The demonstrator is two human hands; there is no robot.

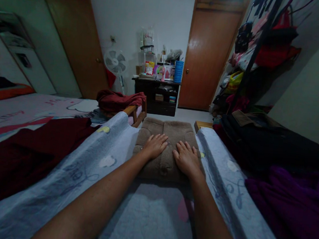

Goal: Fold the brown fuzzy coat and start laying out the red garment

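A brown, thick garment with buttons down its front (164,162) lies folded into a neat rectangle before me. It rests on a light blue sheet (151,211) printed with clouds and lettering. My left hand (155,146) lies flat on the garment's left half, fingers pointing to the right. On its right half, my right hand (187,157) is pressed palm down with the fingers spread. Both hands touch the cloth without gripping it. The palms and the garment's underside are hidden.
Dark red cloth (34,149) spreads at left, with a red folded pile (120,101) beyond. To the right lie a dark folded garment (275,140) and purple cloth (291,205). Farther off stand a fan (115,61), a black cabinet (155,106) and a wooden door (209,57).
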